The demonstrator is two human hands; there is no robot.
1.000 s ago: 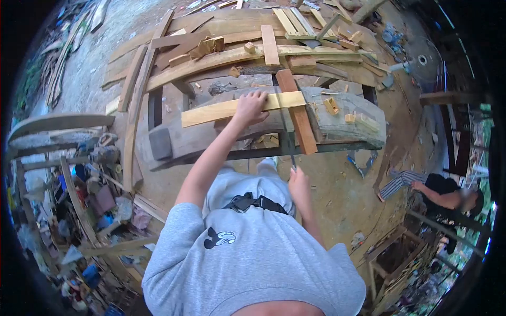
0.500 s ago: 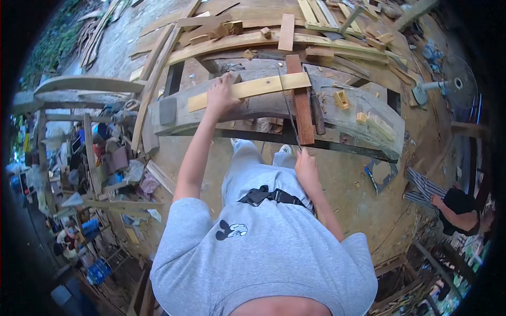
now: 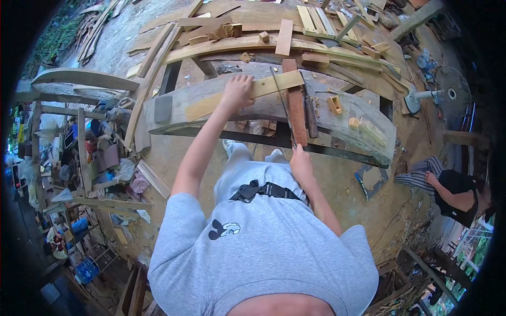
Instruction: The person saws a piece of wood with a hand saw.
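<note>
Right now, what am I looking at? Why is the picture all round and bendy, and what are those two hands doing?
The picture comes from a camera worn on a person's head, looking down, so you see their grey shirt and both arms. The lens bends everything into a circle. The left hand presses flat on a pale yellow plank that lies across a big curved wooden beam. The right hand grips the handle of a thin saw, whose blade crosses the plank. A reddish board lies beside the blade, with wood scraps all around. Another person sits on the ground at the right.
</note>
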